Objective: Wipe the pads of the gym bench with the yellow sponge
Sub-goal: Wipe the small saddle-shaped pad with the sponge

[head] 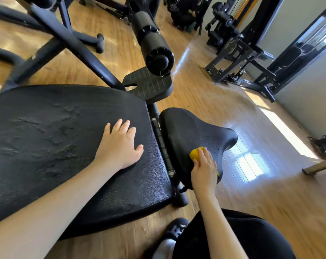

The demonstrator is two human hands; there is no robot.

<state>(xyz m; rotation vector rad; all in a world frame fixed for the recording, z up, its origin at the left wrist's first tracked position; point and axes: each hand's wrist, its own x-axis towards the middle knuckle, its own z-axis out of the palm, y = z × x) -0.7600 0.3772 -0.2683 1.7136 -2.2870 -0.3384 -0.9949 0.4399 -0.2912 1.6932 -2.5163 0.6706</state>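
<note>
**Two hands, two pads, one sponge**

Right hand (204,170) curled over one yellow sponge (195,153), pressing it on small seat pad (188,131). Left hand (120,144) flat, fingers spread, on large back pad (55,139). Beyond: one foam roller (151,41), wooden floor (223,101).

Only a scrap of white lettering is being shown on the black shoe (174,229) at the bottom edge; it is cut off and blurred, and no word is being made out.

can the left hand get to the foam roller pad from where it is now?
Probably yes: the left hand lies flat on the large pad, holding nothing, and nothing blocks the way to the foam roller pad.
</note>
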